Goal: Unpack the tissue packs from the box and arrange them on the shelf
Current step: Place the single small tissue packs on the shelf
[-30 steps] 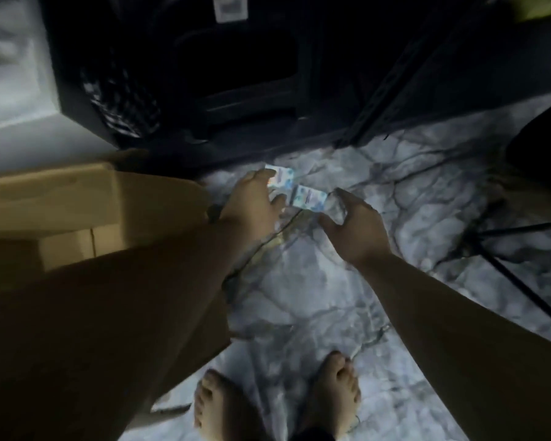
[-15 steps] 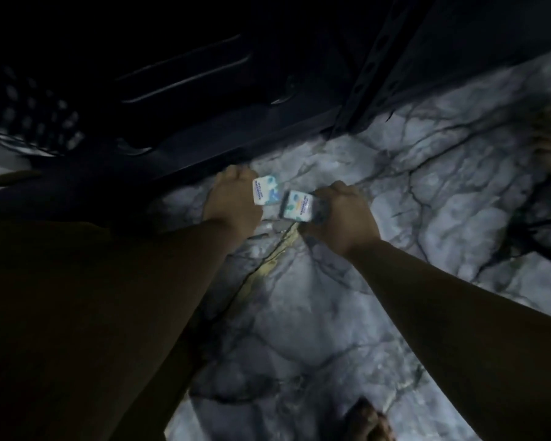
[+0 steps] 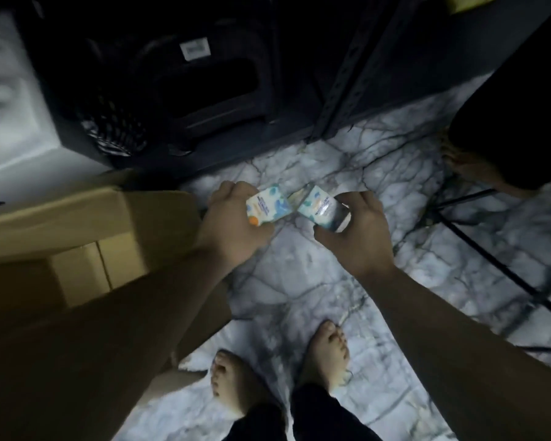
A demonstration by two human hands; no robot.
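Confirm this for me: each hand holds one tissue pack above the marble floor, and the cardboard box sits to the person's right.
Not quite. The head view shows the cardboard box on the person's left, beside the left arm. The rest stands: the left hand holds one tissue pack, the right hand holds another, above the marble floor.

Marble-veined floor (image 3: 299,288); black cable (image 3: 490,262) along right edge; two bare feet (image 3: 326,354) at near edge.
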